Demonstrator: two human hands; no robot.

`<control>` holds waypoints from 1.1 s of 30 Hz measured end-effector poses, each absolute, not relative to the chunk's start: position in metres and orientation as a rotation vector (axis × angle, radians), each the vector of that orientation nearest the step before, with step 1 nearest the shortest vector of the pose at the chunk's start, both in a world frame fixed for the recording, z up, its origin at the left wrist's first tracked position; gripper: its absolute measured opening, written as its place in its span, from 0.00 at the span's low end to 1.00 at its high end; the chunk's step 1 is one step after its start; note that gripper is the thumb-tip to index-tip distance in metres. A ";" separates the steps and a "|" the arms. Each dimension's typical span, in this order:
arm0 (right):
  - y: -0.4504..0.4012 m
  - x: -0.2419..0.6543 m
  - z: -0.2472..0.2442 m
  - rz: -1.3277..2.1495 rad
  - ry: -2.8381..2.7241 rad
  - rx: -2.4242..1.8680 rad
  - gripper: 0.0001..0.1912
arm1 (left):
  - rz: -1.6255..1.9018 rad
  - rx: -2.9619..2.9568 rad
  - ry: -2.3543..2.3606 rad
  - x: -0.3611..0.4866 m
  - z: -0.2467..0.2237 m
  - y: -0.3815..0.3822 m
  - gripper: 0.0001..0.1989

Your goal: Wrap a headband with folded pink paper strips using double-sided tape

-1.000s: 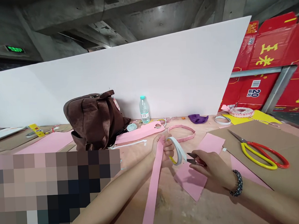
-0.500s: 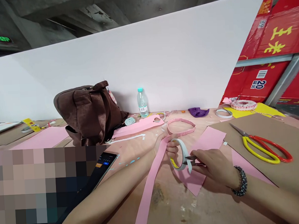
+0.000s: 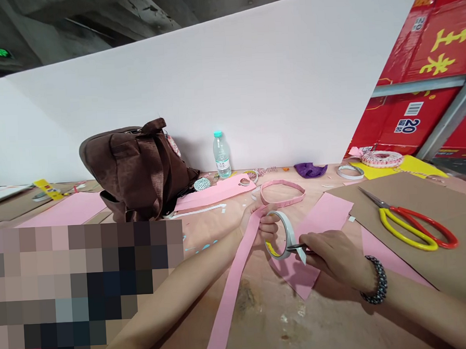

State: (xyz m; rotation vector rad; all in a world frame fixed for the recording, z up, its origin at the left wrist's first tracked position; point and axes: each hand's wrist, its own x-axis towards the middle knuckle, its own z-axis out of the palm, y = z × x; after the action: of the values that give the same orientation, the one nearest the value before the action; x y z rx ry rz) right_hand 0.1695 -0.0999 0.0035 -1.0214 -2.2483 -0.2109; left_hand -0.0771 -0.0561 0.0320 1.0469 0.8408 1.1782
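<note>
My left hand (image 3: pixel 264 222) is closed on a long pink paper strip (image 3: pixel 233 281) and a roll of white tape (image 3: pixel 288 231) with a yellow inner core. The strip hangs down toward me from the fingers. My right hand (image 3: pixel 330 250), wearing a dark beaded bracelet, is closed round a small pair of dark-bladed scissors (image 3: pixel 294 248), its handles mostly hidden by the fingers. The blades lie together at the roll's right edge, against a short loose end of tape (image 3: pixel 302 256). Beneath both hands lies a pink paper sheet (image 3: pixel 301 280).
Large scissors (image 3: pixel 413 225) with yellow and red handles rest on brown cardboard (image 3: pixel 461 209) at right. Behind my hands are a pink ring band (image 3: pixel 283 200), a water bottle (image 3: pixel 221 157), a purple cloth piece (image 3: pixel 311 170) and a brown backpack (image 3: pixel 135 169). A white board (image 3: pixel 252 90) stands behind the table.
The small scissors' blades, apart around the tape end before, have come together. The tape's loose end has swung slightly right. My left hand keeps its hold; the view has shifted slightly.
</note>
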 end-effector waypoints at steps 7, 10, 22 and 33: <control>-0.090 0.180 -0.003 -0.108 -1.879 -1.179 0.08 | 1.214 1.240 0.865 -0.025 0.017 0.002 0.17; -0.080 0.188 -0.003 -0.051 -1.624 -1.288 0.08 | 1.222 1.339 0.894 -0.013 0.019 0.025 0.17; -0.058 0.198 -0.015 0.381 -1.411 -1.335 0.11 | 1.269 1.541 1.002 -0.014 0.021 0.033 0.04; -0.087 0.173 -0.005 0.686 -1.476 -1.175 0.19 | 1.055 1.130 0.758 0.018 0.007 -0.017 0.17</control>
State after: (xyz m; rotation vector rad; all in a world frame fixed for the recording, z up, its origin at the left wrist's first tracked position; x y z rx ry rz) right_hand 0.1734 -0.0869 -0.0053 -1.1748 -1.4757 0.6864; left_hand 0.0183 -0.0165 0.0069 1.1299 0.7581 1.0546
